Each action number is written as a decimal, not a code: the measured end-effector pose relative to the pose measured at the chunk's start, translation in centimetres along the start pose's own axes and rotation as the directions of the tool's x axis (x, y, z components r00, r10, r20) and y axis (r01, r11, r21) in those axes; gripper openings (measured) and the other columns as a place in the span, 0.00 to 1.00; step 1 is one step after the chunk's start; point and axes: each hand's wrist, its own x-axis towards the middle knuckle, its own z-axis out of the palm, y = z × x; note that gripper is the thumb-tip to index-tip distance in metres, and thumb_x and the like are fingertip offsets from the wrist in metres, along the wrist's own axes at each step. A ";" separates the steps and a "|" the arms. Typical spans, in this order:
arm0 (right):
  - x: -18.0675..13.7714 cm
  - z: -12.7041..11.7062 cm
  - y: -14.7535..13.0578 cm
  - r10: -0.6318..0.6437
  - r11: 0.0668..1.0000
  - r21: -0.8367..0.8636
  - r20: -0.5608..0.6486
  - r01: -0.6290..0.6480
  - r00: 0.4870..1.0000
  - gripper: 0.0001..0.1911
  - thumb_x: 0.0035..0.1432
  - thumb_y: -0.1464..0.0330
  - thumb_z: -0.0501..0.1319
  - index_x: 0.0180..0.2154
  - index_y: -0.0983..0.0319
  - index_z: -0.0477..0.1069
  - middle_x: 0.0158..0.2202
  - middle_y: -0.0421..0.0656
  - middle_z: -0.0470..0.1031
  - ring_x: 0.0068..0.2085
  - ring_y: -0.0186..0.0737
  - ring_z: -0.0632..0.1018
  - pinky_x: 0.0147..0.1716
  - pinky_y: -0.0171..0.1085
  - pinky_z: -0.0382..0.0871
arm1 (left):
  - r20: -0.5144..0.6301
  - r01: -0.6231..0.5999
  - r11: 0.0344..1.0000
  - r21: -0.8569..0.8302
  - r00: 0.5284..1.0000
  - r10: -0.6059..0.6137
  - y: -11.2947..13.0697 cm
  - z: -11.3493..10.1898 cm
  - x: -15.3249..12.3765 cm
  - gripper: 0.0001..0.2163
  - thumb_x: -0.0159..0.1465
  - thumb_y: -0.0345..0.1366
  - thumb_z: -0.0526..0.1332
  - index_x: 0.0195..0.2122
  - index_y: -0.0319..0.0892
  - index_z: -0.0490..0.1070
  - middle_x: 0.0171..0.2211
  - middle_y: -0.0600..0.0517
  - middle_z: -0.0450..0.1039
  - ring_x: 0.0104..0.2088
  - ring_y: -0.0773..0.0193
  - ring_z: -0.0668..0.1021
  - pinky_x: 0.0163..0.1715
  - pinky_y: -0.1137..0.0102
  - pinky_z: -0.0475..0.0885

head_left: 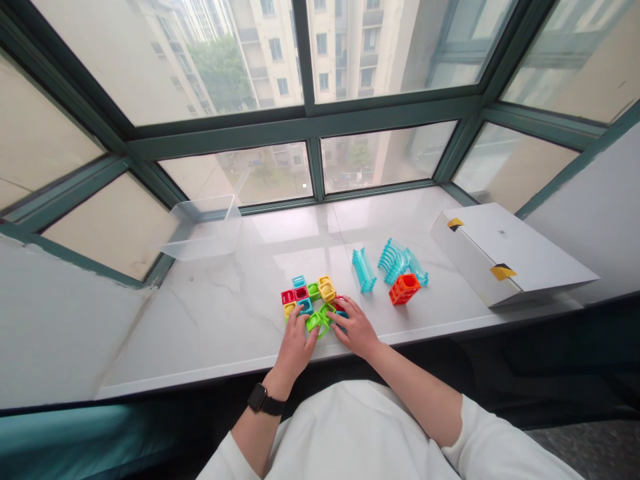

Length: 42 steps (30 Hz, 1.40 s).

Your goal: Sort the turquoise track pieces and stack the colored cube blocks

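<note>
Several small hollow plastic building blocks [307, 295] in red, yellow, teal and green lie in a tight cluster on the white marble windowsill [215, 313]. My left hand [297, 337] and my right hand [355, 327] grip a green open-frame block [317, 323] from either side at the cluster's near edge. My right fingers also overlap a teal block [342, 313]. An orange block [405, 289] and teal ribbed curved pieces [395, 261] stand just beyond my right hand, apart from it.
A clear plastic tub [203, 228] stands on the sill at the left. A white cardboard box [510, 253] with yellow-and-black tape lies at the right. Window frames [305, 130] and glass rise behind the sill, whose front edge runs just beyond my forearms.
</note>
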 end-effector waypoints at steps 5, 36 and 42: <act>0.1 -0.4 -0.4 -0.011 1.000 0.024 -0.013 0.012 1.000 0.23 0.67 0.67 0.64 0.62 0.51 0.75 0.70 0.49 0.65 0.72 0.57 0.63 0.68 0.60 0.65 | -0.210 0.130 0.986 -0.107 0.966 -0.150 -2.8 -3.3 0.3 0.16 0.74 0.42 0.57 0.60 0.45 0.63 0.61 0.40 0.69 0.63 0.49 0.72 0.65 0.48 0.69; 2.3 -16.9 0.0 0.416 0.803 0.461 0.018 -0.377 0.909 0.32 0.61 0.59 0.69 0.64 0.50 0.66 0.61 0.46 0.70 0.54 0.48 0.78 0.52 0.46 0.81 | -0.099 0.057 0.998 0.031 0.994 -0.054 -1.6 -4.1 0.6 0.28 0.68 0.33 0.60 0.69 0.49 0.61 0.70 0.41 0.58 0.71 0.42 0.63 0.69 0.42 0.62; 5.2 -9.1 -3.3 0.301 0.552 0.758 0.208 -0.348 0.931 0.27 0.57 0.57 0.73 0.54 0.54 0.68 0.49 0.43 0.77 0.48 0.46 0.81 0.48 0.44 0.80 | 0.034 -0.090 0.986 -0.143 0.995 0.096 3.8 -4.2 3.4 0.27 0.70 0.41 0.62 0.69 0.51 0.59 0.65 0.42 0.67 0.66 0.48 0.71 0.64 0.51 0.71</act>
